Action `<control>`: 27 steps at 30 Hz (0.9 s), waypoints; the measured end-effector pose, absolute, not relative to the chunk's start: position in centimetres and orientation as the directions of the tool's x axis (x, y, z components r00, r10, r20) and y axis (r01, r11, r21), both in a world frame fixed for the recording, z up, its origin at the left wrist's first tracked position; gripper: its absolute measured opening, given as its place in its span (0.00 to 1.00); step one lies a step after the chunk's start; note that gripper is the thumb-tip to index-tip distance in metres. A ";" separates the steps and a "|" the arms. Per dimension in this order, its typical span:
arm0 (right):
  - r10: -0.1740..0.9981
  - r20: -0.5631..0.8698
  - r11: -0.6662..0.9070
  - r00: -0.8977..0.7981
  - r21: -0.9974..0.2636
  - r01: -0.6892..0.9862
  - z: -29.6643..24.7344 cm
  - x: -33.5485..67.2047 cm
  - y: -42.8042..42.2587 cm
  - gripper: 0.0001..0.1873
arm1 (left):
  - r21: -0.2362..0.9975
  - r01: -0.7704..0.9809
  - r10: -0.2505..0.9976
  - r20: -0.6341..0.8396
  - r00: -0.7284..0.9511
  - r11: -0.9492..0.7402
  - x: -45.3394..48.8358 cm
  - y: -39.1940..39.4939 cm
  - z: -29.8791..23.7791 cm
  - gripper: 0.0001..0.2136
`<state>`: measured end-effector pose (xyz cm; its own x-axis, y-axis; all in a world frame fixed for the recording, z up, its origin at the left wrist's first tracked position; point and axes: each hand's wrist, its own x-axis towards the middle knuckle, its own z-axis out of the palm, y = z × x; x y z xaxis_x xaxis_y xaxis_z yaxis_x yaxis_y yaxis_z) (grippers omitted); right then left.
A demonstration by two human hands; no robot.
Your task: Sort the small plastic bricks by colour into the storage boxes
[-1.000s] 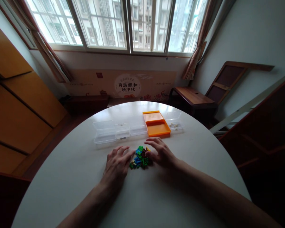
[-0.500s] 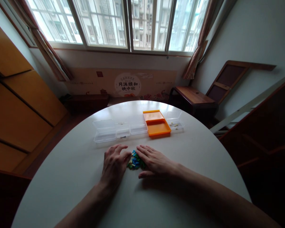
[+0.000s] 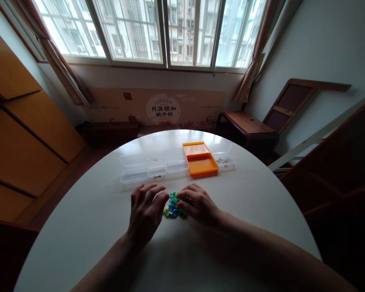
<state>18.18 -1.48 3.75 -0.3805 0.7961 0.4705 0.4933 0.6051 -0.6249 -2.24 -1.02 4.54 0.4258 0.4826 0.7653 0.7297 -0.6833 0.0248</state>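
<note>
A small heap of tiny blue, green and cream plastic pieces [image 3: 172, 208] lies on the white round table [image 3: 88, 227]. Left of the heap, my left hand [image 3: 147, 209] is raised a little with its fingers apart and nothing visible in it. My right hand [image 3: 200, 205] reaches in from the other side, its fingers curved over the heap's right edge, thumb and fingers apart. Part of the heap is hidden beneath the right fingers. Whether those fingertips touch any piece is hard to make out.
Beyond the hands stands an open orange case [image 3: 203, 165]. Clear boxes with raised lids line up to its left, including one clear box [image 3: 134, 175]. On its right, another clear box [image 3: 226, 161] holds several small cream pieces. A wooden chair [image 3: 249, 123] is past the table's far right edge.
My right hand has gone from lying flat against the heap to a curled shape with the thumb over it. The left hand has lifted slightly, its fingers rising off the table.
</note>
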 end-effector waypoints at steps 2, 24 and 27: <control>0.789 0.505 0.614 -0.349 -0.641 0.461 3.8 18.2 -1.4 0.10 | -0.008 0.708 0.441 0.778 0.448 -0.706 -2.1 -1.3 4.8 0.05; 0.738 0.494 0.224 0.460 -0.822 0.523 1.9 27.6 5.4 0.14 | 0.129 0.691 0.542 0.727 0.422 -0.711 -2.1 -1.0 4.2 0.04; 0.676 0.451 0.102 0.583 -0.840 0.533 1.3 30.6 6.7 0.18 | 0.127 0.700 0.557 0.711 0.430 -0.703 -2.2 -0.7 3.9 0.03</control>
